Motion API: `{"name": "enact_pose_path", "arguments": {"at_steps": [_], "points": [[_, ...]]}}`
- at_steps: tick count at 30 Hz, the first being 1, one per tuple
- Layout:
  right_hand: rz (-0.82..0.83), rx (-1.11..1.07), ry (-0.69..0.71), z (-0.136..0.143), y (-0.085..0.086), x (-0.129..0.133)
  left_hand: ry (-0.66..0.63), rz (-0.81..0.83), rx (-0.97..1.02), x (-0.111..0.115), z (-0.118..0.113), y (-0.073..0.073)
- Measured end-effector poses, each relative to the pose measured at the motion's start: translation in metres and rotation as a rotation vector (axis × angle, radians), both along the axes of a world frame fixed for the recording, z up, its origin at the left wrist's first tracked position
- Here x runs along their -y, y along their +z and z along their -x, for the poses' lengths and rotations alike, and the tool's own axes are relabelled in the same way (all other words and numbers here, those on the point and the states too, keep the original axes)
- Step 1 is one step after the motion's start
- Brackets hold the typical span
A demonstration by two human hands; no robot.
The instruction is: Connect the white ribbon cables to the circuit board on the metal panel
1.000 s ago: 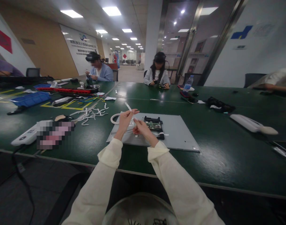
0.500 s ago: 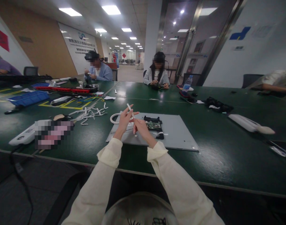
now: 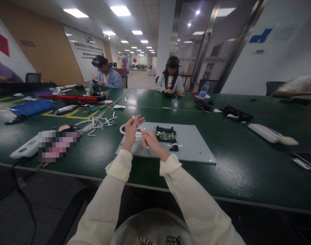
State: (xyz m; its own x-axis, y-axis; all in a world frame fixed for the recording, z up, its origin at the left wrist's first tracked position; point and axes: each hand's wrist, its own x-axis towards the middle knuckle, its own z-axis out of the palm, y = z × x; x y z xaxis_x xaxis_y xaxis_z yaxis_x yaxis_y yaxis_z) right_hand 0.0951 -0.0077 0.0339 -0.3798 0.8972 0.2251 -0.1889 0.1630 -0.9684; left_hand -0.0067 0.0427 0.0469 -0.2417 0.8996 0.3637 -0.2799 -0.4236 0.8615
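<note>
A narrow white strip of tape (image 3: 139, 126) stretches between my two hands above the grey panel. My left hand (image 3: 131, 132) pinches its upper end, the other fingers partly spread. Lower down, my right hand (image 3: 150, 140) closes on the strip with thumb and forefinger. Partly hidden behind my left hand, a white tape roll (image 3: 122, 129) lies at the edge of the grey panel (image 3: 191, 143). Just right of my hands, a green circuit board (image 3: 166, 135) in a black frame rests on the panel, with a piece of white tape (image 3: 177, 145) near its lower end.
Loose white strips (image 3: 99, 123) lie to the left on the green table (image 3: 247, 163). Farther left are a blue tray (image 3: 30, 107) and a white device (image 3: 28, 146). Another white device (image 3: 269, 134) lies to the right. Two people sit across the table; others are at the sides.
My left hand has shifted slightly left and down, its fingers drawn closer together. The strip between my hands now slants more and shows a longer span. My right hand has hardly moved.
</note>
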Motion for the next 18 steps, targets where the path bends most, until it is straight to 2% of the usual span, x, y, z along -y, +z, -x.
{"name": "enact_pose_path", "arguments": {"at_steps": [5, 10, 18], "points": [[0.011, 0.054, 0.031, 0.002, -0.002, 0.002, 0.110, 0.058, 0.080, -0.004, 0.003, -0.003], [0.026, 0.070, -0.037, 0.009, -0.001, 0.004, 0.196, 0.091, -0.034, -0.002, 0.002, -0.003], [-0.083, 0.185, -0.109, 0.010, -0.003, 0.005, 0.243, 0.086, -0.151, 0.007, 0.000, 0.001]]}}
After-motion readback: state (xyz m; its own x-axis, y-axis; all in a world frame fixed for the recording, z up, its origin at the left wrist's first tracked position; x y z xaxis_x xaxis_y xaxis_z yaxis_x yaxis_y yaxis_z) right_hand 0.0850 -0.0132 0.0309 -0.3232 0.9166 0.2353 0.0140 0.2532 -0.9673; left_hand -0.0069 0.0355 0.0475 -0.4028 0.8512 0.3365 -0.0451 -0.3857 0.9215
